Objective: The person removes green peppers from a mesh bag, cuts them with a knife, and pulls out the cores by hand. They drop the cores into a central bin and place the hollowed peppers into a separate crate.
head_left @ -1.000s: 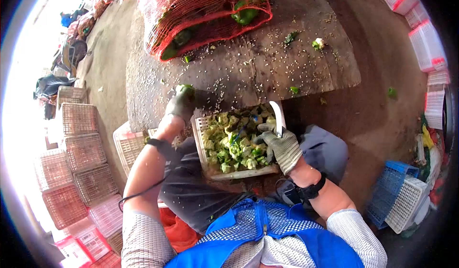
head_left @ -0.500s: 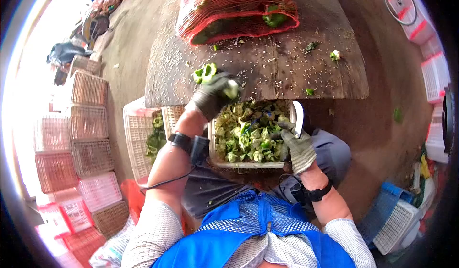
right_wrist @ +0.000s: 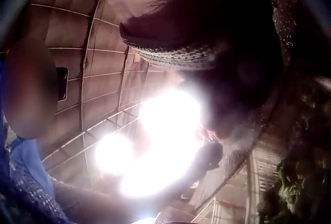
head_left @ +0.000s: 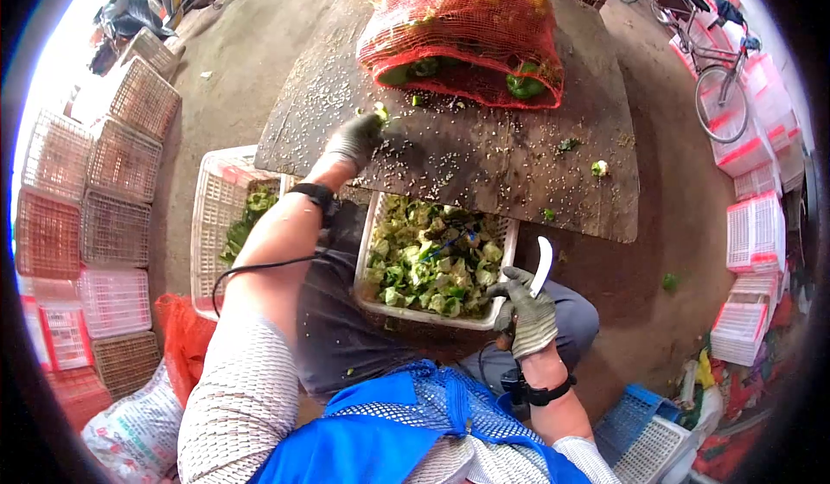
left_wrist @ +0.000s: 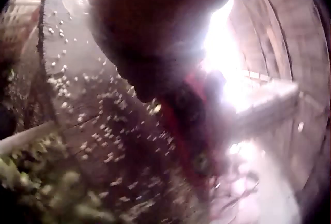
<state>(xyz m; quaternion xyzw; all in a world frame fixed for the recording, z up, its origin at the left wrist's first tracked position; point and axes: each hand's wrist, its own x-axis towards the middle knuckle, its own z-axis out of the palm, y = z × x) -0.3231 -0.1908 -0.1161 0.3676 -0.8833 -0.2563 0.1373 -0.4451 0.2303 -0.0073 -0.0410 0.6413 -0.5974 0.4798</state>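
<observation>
My gloved left hand (head_left: 353, 141) is over the wooden board (head_left: 484, 173), its fingers curled at a pale-green pepper piece (head_left: 380, 112). The left wrist view shows this hand only as a dark shape. In my gloved right hand (head_left: 529, 315) I grip a knife (head_left: 543, 266) with a curved pale blade, held upright beside the crate. A white plastic crate (head_left: 361, 264) between my knees is full of cut green pepper cores and scraps (head_left: 432, 264). A red mesh sack (head_left: 458, 30) of green peppers (head_left: 525, 82) lies open-mouthed on the board.
Pale seeds and a few green scraps (head_left: 549, 214) dot the board. Another crate (head_left: 207, 225) with green pieces stands at my left. Stacked crates (head_left: 121, 168) line the left side, and a blue crate (head_left: 635, 423) is at lower right. Farther right leans a bicycle (head_left: 722, 104).
My left hand has gone from above the crate's edge back up over the board. The right hand keeps its hold on the knife beside the crate. The head view has shifted.
</observation>
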